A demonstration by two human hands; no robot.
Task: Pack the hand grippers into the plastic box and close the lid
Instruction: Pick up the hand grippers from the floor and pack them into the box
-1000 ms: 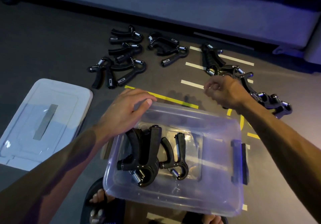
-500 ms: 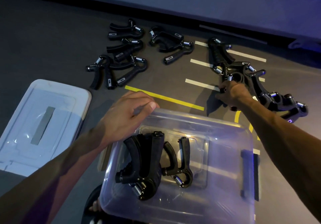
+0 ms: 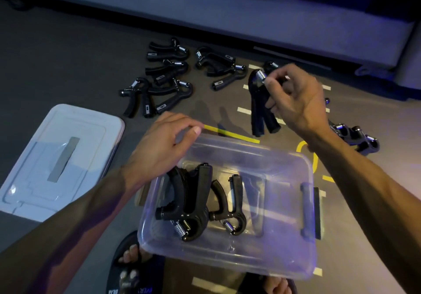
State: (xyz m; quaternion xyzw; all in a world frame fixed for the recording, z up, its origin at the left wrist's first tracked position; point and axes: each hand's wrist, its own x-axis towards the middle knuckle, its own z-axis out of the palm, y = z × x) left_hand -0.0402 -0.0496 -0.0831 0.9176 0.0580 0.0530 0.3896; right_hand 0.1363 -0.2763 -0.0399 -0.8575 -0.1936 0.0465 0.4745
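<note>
Both hands grip: right hand (image 3: 298, 102) pinches a hand gripper (image 3: 259, 106) (handles dangling), left hand (image 3: 164, 145) clasps the plastic box (image 3: 250, 259) rim.

Clear plastic box (image 3: 262, 259) sits open on the floor, black hand grippers (image 3: 191, 202) inside; more grippers (image 3: 164, 84) lie beyond; its lid (image 3: 57, 161) lies left.

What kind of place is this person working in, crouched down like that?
Probably an indoor recording or practice space, not a home. The work is done on a dark grey floor marked with yellow and white tape strips. Black spring hand grippers lie in laid-out groups, and a clear plastic box sits between the person's sandalled feet.
</note>
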